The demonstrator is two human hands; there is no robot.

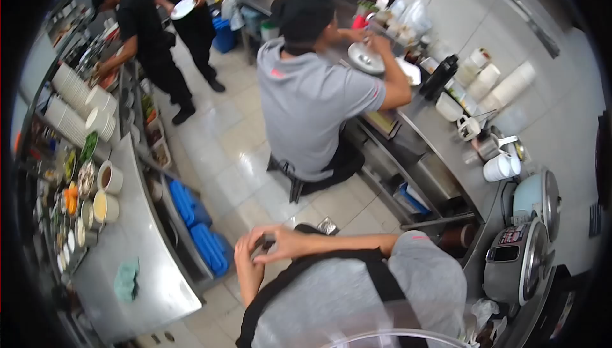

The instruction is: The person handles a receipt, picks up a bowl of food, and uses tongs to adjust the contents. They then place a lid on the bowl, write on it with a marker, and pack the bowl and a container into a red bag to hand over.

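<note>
On my left, a green cloth lies on the steel bench, with blue containers below its edge. My left hand is raised from an upright forearm, fingers bent toward my right hand, whose curled fingers meet it around a dark gap; I cannot tell whether they pinch anything. My right forearm runs nearly level, just beside my black apron. Rightmost, a cooker stands well apart.
</note>
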